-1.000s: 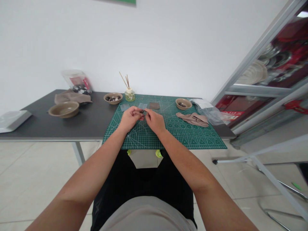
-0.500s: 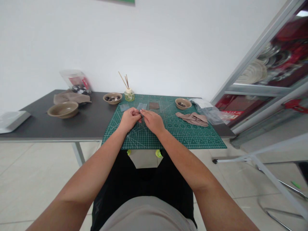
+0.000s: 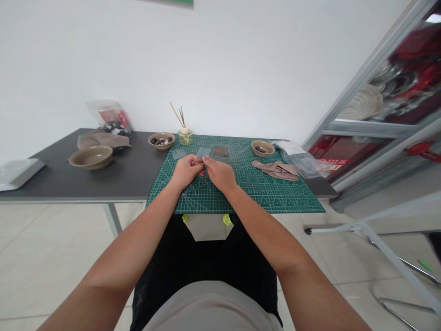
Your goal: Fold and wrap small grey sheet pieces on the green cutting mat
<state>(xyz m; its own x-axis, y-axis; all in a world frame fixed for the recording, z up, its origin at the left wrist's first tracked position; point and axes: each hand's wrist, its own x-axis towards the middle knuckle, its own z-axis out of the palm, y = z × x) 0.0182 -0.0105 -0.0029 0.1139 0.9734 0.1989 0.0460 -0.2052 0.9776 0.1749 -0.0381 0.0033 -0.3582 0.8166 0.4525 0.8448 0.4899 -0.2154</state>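
My left hand (image 3: 186, 172) and my right hand (image 3: 221, 174) meet over the green cutting mat (image 3: 203, 200), fingertips touching. Both are closed in a pinch around something too small and too covered to make out. Just beyond them lie a clear plastic bag (image 3: 203, 152) and a bag with brown contents (image 3: 220, 151). Another clear bag (image 3: 178, 154) rests on the mat to the left of these.
Bowls of small dark and pale pieces stand at the left (image 3: 161, 140) and right (image 3: 262, 148). A reed diffuser (image 3: 185, 135), a brown cloth (image 3: 275, 170), a plastic bag (image 3: 299, 158), a larger bowl (image 3: 91, 157), a clear jar (image 3: 109, 117) and a white device (image 3: 20, 174) share the table.
My fingers have shifted very slightly against each other, the right fingertips a little to the right. The things on the table have stayed in place.
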